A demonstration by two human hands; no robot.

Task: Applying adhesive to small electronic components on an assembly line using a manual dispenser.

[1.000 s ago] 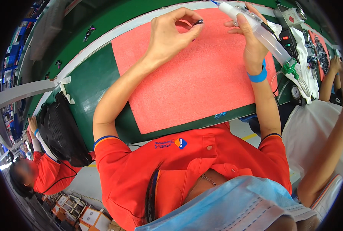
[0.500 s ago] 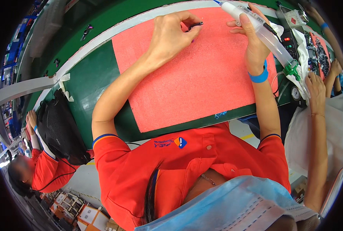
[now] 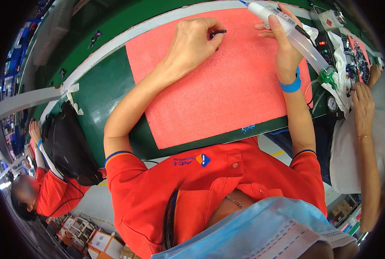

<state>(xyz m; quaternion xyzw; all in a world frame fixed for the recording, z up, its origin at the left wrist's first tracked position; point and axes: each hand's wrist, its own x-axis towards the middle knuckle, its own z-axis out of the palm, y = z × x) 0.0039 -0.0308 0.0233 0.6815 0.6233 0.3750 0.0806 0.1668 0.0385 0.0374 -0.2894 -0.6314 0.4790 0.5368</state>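
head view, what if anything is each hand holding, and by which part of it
Left hand: a small dark part, pinched, one end sticking out, the held portion mostly hidden. Right hand: a syringe-like dispenser, held toward its blue-tipped end.

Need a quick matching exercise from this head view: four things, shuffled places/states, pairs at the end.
Things
1. small dark part
2. syringe
3. mat
4. bag

Places and states
A. pinkish red, lying flat on the green table
B. black, off to the left of the person's left forearm
C. pinched between thumb and fingers of the left hand
D. held in the right hand, its blue tip toward the top of the picture

Pairs: 1-C, 2-D, 3-A, 4-B
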